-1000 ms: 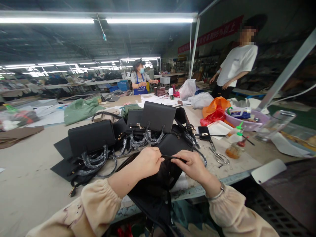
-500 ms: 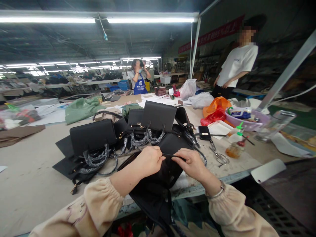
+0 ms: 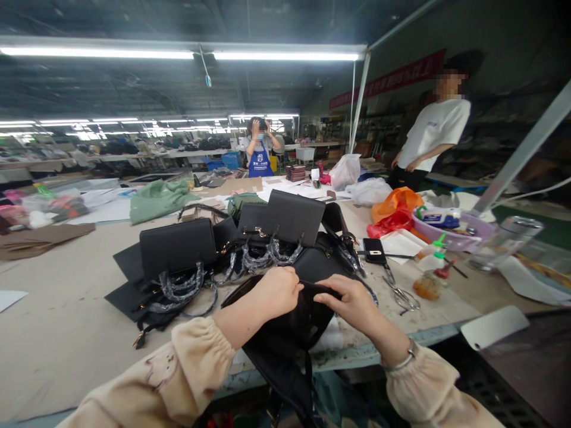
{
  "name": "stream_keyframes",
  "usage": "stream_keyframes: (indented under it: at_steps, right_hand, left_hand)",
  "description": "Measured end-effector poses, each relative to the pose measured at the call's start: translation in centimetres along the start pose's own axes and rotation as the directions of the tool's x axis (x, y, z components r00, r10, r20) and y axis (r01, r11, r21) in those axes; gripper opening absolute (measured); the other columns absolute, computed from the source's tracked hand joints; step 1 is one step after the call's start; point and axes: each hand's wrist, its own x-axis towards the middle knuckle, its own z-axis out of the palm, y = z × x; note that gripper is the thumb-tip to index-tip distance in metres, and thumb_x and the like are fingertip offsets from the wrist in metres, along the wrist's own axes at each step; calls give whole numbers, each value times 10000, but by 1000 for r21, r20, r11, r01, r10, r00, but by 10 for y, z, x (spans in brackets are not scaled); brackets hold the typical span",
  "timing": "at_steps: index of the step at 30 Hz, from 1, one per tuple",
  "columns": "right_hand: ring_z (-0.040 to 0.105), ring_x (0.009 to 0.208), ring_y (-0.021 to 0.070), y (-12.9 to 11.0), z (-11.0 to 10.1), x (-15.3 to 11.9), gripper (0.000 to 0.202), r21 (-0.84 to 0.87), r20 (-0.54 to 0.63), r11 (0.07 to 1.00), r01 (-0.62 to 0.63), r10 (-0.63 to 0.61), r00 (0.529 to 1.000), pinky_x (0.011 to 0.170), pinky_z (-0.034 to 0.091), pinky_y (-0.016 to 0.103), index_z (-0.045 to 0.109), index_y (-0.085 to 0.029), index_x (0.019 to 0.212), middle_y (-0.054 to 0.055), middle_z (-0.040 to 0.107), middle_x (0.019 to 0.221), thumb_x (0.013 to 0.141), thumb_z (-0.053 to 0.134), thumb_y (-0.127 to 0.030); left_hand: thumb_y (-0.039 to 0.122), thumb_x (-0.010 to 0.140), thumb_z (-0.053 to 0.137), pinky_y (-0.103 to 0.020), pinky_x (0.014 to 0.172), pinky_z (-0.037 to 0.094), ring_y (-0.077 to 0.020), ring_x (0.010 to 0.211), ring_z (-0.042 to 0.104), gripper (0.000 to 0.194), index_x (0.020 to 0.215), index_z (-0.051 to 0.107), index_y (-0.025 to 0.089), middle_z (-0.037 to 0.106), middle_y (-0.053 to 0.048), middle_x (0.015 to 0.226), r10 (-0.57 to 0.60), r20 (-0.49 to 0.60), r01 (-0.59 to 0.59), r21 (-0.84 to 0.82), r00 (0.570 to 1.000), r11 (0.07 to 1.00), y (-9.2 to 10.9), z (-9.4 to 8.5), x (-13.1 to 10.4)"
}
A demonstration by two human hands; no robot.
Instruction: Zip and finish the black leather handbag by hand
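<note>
Hands (image 3: 279,292) on black bag (image 3: 285,336) (lettered apron (image 3: 260,163))

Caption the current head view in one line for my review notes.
Left hand and right hand grip the edge of a black bag beside stacked black handbags.

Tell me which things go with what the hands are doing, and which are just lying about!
Likely part of it:
- soft black bag, edge in the left hand and right hand
- stiff black bags with plastic-wrapped handles

Probably just lying about:
- crumpled green cloth
- crinkled orange plastic bag
- round purple plastic basin
</note>
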Motion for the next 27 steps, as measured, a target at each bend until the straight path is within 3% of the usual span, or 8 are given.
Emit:
stream_keyframes:
  at_steps: [4, 9, 15, 19, 27]
  right_hand:
    - [612, 798, 166, 0, 7, 9, 208, 4, -21, 1000, 1, -1, 1000, 694, 464, 256, 676, -245, 980, 27, 670, 877, 845, 581, -371]
    - [583, 684, 157, 2, 19, 19, 233, -101, -75, 994, 36, -44, 996, 632, 441, 266, 662, -219, 740, 21, 628, 708, 888, 511, -317]
    - [554, 676, 153, 3, 19, 18, 279, -167, -93, 983, 79, -96, 991, 615, 418, 264, 607, -206, 692, 23, 589, 675, 909, 467, -313]
    - [546, 672, 149, 4, 18, 17, 274, -156, -96, 985, 71, -87, 992, 609, 410, 256, 594, -200, 693, 22, 578, 678, 909, 468, -311]
    - [530, 670, 142, 5, 15, 16, 269, -160, -71, 985, 64, -76, 995, 607, 386, 251, 593, -196, 693, 14, 554, 670, 905, 478, -317]
  left_hand:
    - [242, 834, 480, -292, 650, 469, -188, 691, 615, 252, 695, 651, 119, 639, -81, 748, -28, 17, 27, 10, 999, 1000, -1, 0, 4]
    - [264, 828, 493, -291, 643, 470, -186, 696, 610, 241, 689, 641, 135, 629, -65, 749, -22, 10, 22, 20, 1000, 1000, -5, 1, 3]
    - [323, 780, 602, -264, 771, 467, -158, 835, 597, 156, 851, 662, 197, 633, -26, 912, 124, -5, -123, -111, 992, 986, -9, -6, -6]
    - [429, 722, 651, -336, 785, 460, -197, 815, 585, 240, 720, 677, 190, 618, -39, 863, 156, 75, -158, 24, 985, 987, -12, -9, -9]
    - [494, 748, 592, -446, 917, 397, -225, 829, 583, 349, 670, 708, 175, 594, -74, 883, 81, 146, -104, 154, 986, 983, -23, -17, -27]
